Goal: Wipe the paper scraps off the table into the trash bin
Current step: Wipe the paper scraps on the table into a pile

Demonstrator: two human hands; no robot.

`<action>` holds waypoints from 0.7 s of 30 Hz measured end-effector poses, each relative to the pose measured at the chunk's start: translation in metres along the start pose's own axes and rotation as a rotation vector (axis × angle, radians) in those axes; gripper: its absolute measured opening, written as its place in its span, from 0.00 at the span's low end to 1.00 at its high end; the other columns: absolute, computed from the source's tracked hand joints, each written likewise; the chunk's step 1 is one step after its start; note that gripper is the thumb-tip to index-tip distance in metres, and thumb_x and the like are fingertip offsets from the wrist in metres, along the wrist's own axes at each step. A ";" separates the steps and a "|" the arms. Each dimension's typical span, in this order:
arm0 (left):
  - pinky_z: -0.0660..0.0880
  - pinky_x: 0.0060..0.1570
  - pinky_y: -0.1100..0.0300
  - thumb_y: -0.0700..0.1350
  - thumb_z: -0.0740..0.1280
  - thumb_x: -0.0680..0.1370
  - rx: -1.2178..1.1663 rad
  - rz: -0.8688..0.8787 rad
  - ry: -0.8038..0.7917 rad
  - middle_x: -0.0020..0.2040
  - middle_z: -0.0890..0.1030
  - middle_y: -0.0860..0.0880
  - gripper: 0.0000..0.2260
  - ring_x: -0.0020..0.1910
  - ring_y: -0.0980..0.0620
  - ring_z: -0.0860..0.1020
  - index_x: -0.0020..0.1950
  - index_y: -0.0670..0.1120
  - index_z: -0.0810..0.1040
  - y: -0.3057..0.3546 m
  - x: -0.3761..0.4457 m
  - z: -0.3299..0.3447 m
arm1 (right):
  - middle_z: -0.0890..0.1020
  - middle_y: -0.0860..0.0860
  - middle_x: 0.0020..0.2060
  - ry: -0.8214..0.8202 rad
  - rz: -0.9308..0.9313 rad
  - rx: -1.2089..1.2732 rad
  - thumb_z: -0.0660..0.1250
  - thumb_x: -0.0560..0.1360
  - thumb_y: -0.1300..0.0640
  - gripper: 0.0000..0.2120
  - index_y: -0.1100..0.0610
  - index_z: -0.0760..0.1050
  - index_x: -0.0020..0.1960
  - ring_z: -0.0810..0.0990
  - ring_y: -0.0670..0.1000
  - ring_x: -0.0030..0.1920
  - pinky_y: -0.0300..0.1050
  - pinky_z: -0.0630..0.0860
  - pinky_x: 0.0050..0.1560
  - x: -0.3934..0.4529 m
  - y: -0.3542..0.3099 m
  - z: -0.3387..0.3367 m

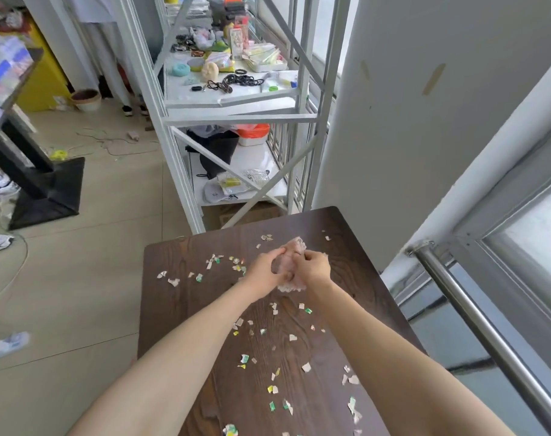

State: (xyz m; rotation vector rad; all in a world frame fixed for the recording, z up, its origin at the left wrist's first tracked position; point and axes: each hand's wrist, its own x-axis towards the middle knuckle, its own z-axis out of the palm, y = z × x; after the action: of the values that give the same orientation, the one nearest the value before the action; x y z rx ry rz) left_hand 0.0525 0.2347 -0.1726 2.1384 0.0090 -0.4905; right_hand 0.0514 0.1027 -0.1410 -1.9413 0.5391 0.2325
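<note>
Perhaps fifty paper scraps (244, 359), one cloth (294, 247), two hands (264, 270).

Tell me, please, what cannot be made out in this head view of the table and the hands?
- Trash bin: none visible in the head view.
- Pink cloth: mostly covered by left hand and right hand.
- Table: near edge cut off by the frame's bottom.
- Paper scraps: print too small.

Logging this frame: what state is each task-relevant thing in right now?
Left hand: closed on the cloth.
Right hand: closed on the cloth.
Cloth: pinkish, bunched between both hands, over the table.
Paper scraps: scattered loose across the tabletop, not yet wiped off.
Table: dark wood, littered.
Trash bin: none in view.
</note>
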 end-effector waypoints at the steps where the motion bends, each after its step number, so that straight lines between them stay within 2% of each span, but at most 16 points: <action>1: 0.76 0.60 0.49 0.58 0.69 0.66 0.031 -0.006 0.011 0.66 0.74 0.49 0.33 0.59 0.49 0.77 0.70 0.56 0.68 0.004 0.001 0.001 | 0.75 0.49 0.28 0.017 -0.013 -0.036 0.63 0.75 0.59 0.11 0.56 0.74 0.34 0.75 0.53 0.36 0.41 0.68 0.30 0.010 0.004 -0.004; 4: 0.74 0.61 0.52 0.49 0.66 0.76 0.111 -0.034 0.068 0.65 0.72 0.48 0.24 0.57 0.47 0.77 0.71 0.50 0.68 0.008 0.010 -0.002 | 0.70 0.50 0.25 0.089 -0.022 -0.112 0.63 0.74 0.58 0.17 0.56 0.67 0.27 0.70 0.55 0.35 0.43 0.64 0.33 0.037 0.010 -0.020; 5: 0.72 0.63 0.51 0.47 0.65 0.77 0.162 -0.032 0.117 0.65 0.72 0.46 0.22 0.60 0.46 0.76 0.71 0.48 0.68 0.005 0.017 -0.005 | 0.73 0.52 0.27 0.103 -0.042 -0.131 0.62 0.75 0.58 0.16 0.57 0.69 0.28 0.71 0.57 0.36 0.43 0.65 0.35 0.045 0.010 -0.024; 8: 0.68 0.67 0.51 0.44 0.63 0.79 0.286 -0.047 0.227 0.68 0.72 0.44 0.20 0.67 0.44 0.71 0.71 0.46 0.69 -0.006 0.039 -0.017 | 0.82 0.59 0.41 0.149 -0.105 -0.202 0.61 0.76 0.56 0.11 0.60 0.79 0.42 0.76 0.59 0.40 0.43 0.66 0.39 0.070 0.010 -0.039; 11: 0.66 0.68 0.49 0.43 0.60 0.80 0.389 -0.062 0.281 0.71 0.69 0.46 0.19 0.70 0.45 0.67 0.72 0.46 0.68 -0.014 0.062 -0.029 | 0.83 0.61 0.43 0.251 -0.232 -0.370 0.60 0.78 0.51 0.15 0.60 0.79 0.48 0.80 0.62 0.44 0.45 0.70 0.40 0.099 0.008 -0.053; 13: 0.64 0.69 0.47 0.42 0.59 0.80 0.447 -0.083 0.303 0.73 0.66 0.47 0.20 0.72 0.45 0.64 0.72 0.46 0.67 -0.022 0.076 -0.036 | 0.83 0.61 0.43 0.310 -0.283 -0.496 0.61 0.78 0.49 0.14 0.59 0.79 0.50 0.80 0.63 0.45 0.47 0.69 0.38 0.125 0.012 -0.058; 18: 0.59 0.73 0.49 0.39 0.56 0.81 0.521 -0.091 0.288 0.76 0.62 0.47 0.21 0.75 0.46 0.59 0.74 0.46 0.63 -0.044 0.104 -0.043 | 0.81 0.60 0.44 0.368 -0.364 -0.743 0.64 0.76 0.60 0.06 0.61 0.79 0.47 0.77 0.62 0.48 0.50 0.71 0.40 0.170 0.031 -0.048; 21: 0.59 0.72 0.51 0.35 0.56 0.79 0.576 -0.076 0.307 0.76 0.62 0.48 0.22 0.74 0.47 0.60 0.74 0.46 0.64 -0.055 0.116 -0.043 | 0.78 0.60 0.50 0.322 -0.340 -0.791 0.63 0.76 0.61 0.08 0.60 0.78 0.53 0.75 0.62 0.51 0.51 0.73 0.45 0.182 0.043 -0.035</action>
State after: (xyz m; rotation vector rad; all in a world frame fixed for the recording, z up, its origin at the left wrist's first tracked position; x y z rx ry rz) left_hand 0.1641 0.2808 -0.2344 2.7712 0.1367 -0.2133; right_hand 0.1885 0.0086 -0.2333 -2.8304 0.3281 -0.1151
